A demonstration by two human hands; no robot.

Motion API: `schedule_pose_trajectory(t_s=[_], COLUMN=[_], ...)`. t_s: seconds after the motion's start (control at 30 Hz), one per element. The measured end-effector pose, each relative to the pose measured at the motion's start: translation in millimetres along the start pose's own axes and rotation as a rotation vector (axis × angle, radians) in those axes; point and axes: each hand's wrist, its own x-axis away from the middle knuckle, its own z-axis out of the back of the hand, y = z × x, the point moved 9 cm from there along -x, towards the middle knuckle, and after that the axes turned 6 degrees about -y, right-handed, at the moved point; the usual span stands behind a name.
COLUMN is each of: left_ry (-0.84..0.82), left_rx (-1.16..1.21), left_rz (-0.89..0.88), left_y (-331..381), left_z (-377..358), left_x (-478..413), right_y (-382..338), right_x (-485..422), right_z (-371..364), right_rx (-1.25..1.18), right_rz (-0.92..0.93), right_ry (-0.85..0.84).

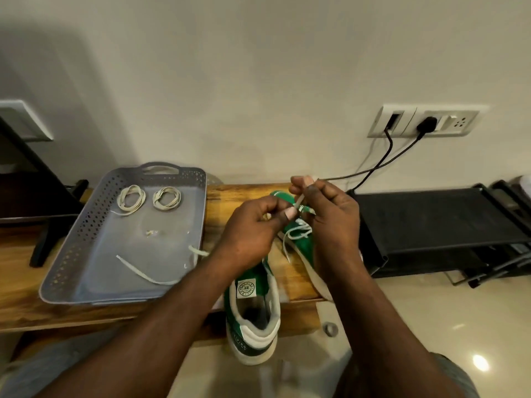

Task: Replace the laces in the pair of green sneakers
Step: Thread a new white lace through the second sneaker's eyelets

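Two green sneakers with white trim lie on the wooden bench. The near sneaker hangs heel-first over the front edge. The far sneaker lies under my hands, with a white lace loosely threaded in it. My left hand and my right hand meet above that shoe, and each pinches the same lace end between thumb and fingers. Two coiled white laces lie in the grey tray, and one loose lace lies across its near part.
The wooden bench stands against a white wall. A black shoe rack is to the right. Black cables run down from a wall socket. A dark stand sits at the left.
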Motion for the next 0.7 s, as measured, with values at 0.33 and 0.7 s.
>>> schedule_pose_trajectory(t_s=[0.33, 0.7], left_ry=[0.036, -0.138], left_rx=[-0.286, 0.164], left_rz=[0.022, -0.243], left_y=[-5.7, 58.9], left_z=[11.6, -23.4], left_x=[6.7, 43.8], right_y=[-49.6, -43.1], right_x=[26.1, 60.2], right_z=[26.1, 20.4], right_rx=[-0.006, 0.061], right_rz=[0.09, 0.045], right_ry=[0.121, 0.115])
